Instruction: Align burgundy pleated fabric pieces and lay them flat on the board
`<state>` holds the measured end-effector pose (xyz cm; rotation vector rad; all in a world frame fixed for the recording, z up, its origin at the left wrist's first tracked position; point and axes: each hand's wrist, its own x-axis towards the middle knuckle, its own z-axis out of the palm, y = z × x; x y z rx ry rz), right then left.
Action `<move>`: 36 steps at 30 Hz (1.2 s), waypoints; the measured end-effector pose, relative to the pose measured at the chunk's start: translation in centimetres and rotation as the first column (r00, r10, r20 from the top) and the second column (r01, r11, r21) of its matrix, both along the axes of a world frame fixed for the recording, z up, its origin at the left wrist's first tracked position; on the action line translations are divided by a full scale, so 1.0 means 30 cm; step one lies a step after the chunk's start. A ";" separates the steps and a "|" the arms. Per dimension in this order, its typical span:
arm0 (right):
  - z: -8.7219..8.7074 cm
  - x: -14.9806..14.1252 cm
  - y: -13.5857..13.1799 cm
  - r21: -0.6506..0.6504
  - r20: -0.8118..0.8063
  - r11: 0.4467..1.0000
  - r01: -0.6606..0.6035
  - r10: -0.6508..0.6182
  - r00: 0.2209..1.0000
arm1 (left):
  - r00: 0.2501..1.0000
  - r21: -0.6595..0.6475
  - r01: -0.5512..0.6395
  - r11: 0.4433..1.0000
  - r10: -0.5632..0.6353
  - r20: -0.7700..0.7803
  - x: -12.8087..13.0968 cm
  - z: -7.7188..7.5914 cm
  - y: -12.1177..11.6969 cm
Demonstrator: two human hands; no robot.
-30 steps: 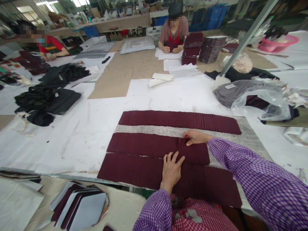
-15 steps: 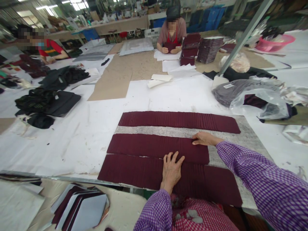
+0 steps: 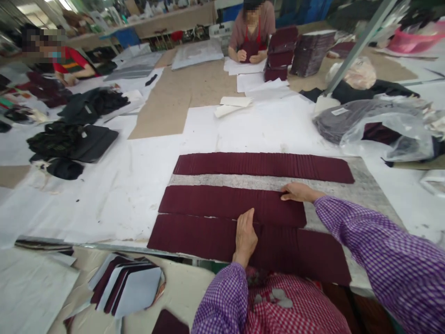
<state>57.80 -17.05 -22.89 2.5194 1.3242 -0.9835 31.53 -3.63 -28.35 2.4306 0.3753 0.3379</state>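
Three rows of overlapping maroon fabric pieces lie on a grey board (image 3: 370, 195): a back row (image 3: 264, 166), a middle row (image 3: 205, 200) and a front row (image 3: 194, 236). My left hand (image 3: 246, 235) is over the front row, its fingers drawn together at the near edge of the middle row; its fingertips are partly hidden. At the far edge of that middle row, near its right end, my right hand (image 3: 299, 191) has its thumb and fingers closed on the maroon fabric pieces.
Below the table edge lies a fan of grey and maroon panels (image 3: 137, 287). Dark bags (image 3: 76, 144) sit at left, a plastic-wrapped bundle (image 3: 375, 123) at right by a metal post (image 3: 361, 48). Across the table, a co-worker (image 3: 252, 32) handles a maroon piece beside maroon stacks (image 3: 311, 53).
My left hand's spread fingers have come together at the middle row's near edge. My right hand stays at the far edge, fingers slightly more closed. The view has tilted down a little.
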 end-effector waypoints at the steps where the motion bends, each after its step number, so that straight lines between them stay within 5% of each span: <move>1: 0.002 0.001 0.003 -0.015 -0.004 1.000 0.008 -0.008 1.000 | 1.000 -0.019 0.004 1.000 -0.004 -0.001 0.001 -0.007 0.001; 18: 0.043 -0.024 0.016 -0.028 0.099 0.999 0.041 -0.038 0.994 | 0.998 0.021 0.060 0.998 -0.060 0.019 0.005 0.032 -0.003; 27: 0.044 -0.056 0.027 -0.091 0.133 0.993 0.077 -0.065 0.989 | 0.998 -0.102 0.055 0.993 -0.053 0.029 0.000 0.012 0.035; 31: 0.064 -0.073 0.028 -0.081 0.180 0.995 0.063 -0.048 0.983 | 0.995 -0.069 0.064 0.996 -0.058 0.085 0.009 0.053 0.057; 36: 0.041 -0.080 0.029 -0.030 0.241 0.998 0.064 -0.055 0.969 | 0.977 0.045 0.203 0.978 -0.206 0.063 0.060 0.096 -0.014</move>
